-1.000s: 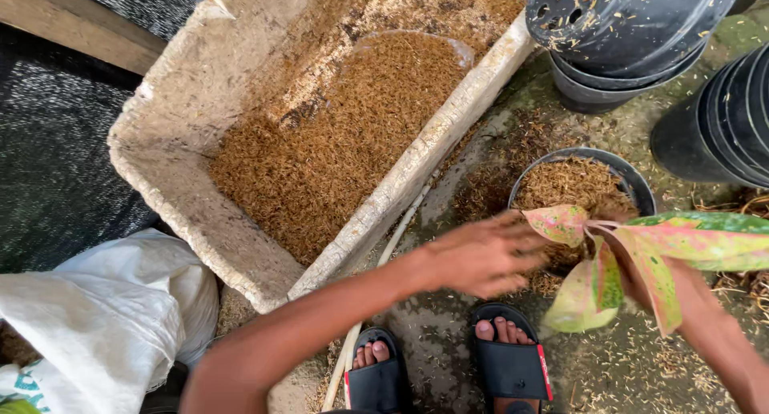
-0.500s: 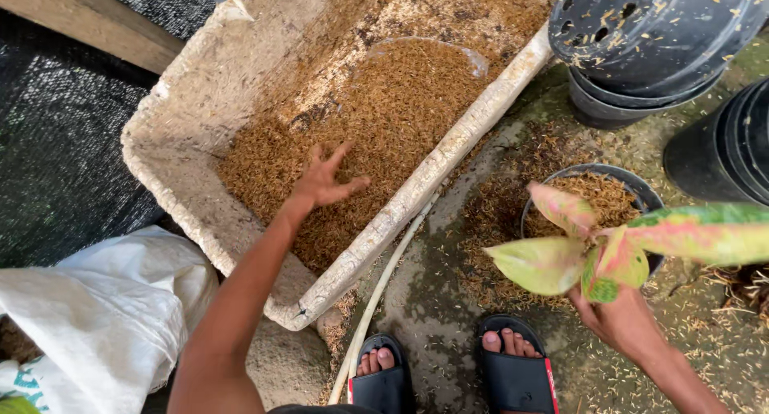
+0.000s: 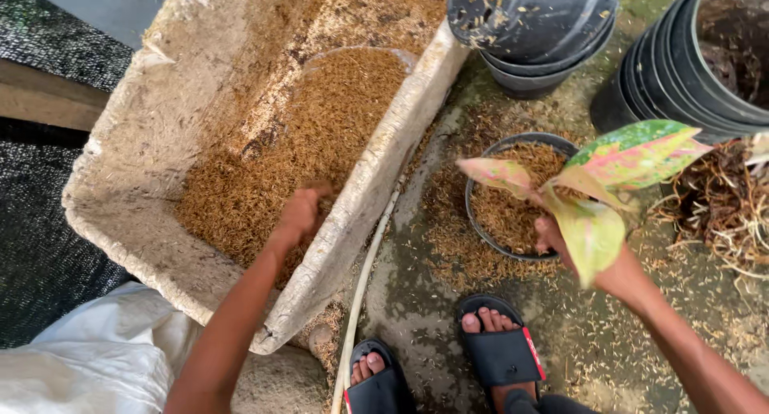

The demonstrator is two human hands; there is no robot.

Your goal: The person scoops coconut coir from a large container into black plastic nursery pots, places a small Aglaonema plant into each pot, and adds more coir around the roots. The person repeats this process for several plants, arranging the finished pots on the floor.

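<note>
Down in the big pale foam trough [image 3: 136,142], the heap of brown rice husk [image 3: 304,134] is filling most of the floor, and the left hand [image 3: 298,214] is closing into it, fingers curling over a scoop of husk. For a good handful, the hand is best digging where the heap lies deep, cupping tight, and lifting low over the trough wall so little spills on the way across. Just right of the trough, the small black pot [image 3: 513,194] is sitting on the wet concrete, already partly filled with husk. The right hand [image 3: 561,242] is gripping the stem of the pink-and-green leafed plant [image 3: 597,186] at the pot's near rim, leaves tilting over it; keeping that stem upright and centred should help. Half a second earlier the left hand was spread flat and open above the husk; now it is bunching shut lower down, nearer the trough's right wall.
</note>
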